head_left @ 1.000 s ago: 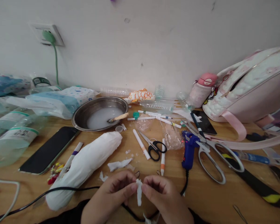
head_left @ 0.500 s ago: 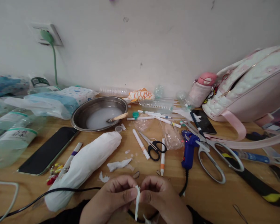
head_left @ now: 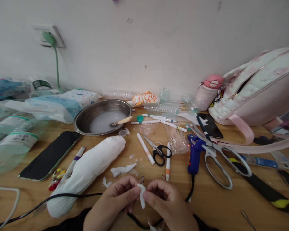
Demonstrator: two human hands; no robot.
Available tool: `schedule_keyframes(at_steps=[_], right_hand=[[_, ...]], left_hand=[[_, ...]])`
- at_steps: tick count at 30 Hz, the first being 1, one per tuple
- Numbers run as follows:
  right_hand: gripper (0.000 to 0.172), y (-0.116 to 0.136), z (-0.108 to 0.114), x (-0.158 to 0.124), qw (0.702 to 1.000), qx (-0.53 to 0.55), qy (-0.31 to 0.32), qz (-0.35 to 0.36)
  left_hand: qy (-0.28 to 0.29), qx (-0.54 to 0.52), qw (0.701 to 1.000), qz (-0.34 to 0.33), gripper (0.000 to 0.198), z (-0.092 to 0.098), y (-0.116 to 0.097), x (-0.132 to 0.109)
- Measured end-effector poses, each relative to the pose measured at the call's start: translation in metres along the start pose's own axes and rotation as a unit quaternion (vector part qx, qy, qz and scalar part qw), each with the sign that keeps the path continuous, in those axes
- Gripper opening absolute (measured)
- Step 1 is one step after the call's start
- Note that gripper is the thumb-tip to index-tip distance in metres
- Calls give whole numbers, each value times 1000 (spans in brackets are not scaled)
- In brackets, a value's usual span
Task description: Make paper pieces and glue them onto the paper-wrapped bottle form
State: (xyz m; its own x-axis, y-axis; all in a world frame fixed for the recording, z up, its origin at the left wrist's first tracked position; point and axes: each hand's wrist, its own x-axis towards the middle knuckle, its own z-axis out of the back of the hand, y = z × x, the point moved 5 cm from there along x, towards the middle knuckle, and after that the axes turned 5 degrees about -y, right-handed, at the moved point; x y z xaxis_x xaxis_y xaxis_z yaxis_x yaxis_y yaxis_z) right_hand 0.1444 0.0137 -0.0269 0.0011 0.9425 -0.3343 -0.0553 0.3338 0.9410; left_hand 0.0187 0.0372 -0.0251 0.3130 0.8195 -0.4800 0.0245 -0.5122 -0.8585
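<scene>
Both hands meet at the near edge of the wooden table (head_left: 221,205). My left hand (head_left: 112,205) and my right hand (head_left: 167,203) each pinch a small strip of white tissue (head_left: 142,195) between thumb and fingertips. A bottle-shaped form wrapped in white tissue (head_left: 86,171) lies just to the left of my left hand. Torn tissue scraps (head_left: 122,169) lie on the table just beyond my hands. A black cable (head_left: 50,200) runs under my wrists.
A steel bowl of milky liquid (head_left: 102,116) with a brush stands at the back. A black phone (head_left: 50,154), markers (head_left: 145,148), small black scissors (head_left: 159,150), a blue glue gun (head_left: 194,154), large scissors (head_left: 219,160), plastic bottles (head_left: 12,144) and a pink backpack (head_left: 260,89) crowd the table.
The tissue strip first hung down and stretched longer between my fingertips, then was gathered up shorter. My hands stayed close together at the table's near edge.
</scene>
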Motion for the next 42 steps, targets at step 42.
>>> schedule_keyframes(at_steps=[42], right_hand=[[19, 0, -3, 1, 998, 32, 42, -23]], left_hand=[[-11, 181, 978, -105, 17, 6, -15, -1]])
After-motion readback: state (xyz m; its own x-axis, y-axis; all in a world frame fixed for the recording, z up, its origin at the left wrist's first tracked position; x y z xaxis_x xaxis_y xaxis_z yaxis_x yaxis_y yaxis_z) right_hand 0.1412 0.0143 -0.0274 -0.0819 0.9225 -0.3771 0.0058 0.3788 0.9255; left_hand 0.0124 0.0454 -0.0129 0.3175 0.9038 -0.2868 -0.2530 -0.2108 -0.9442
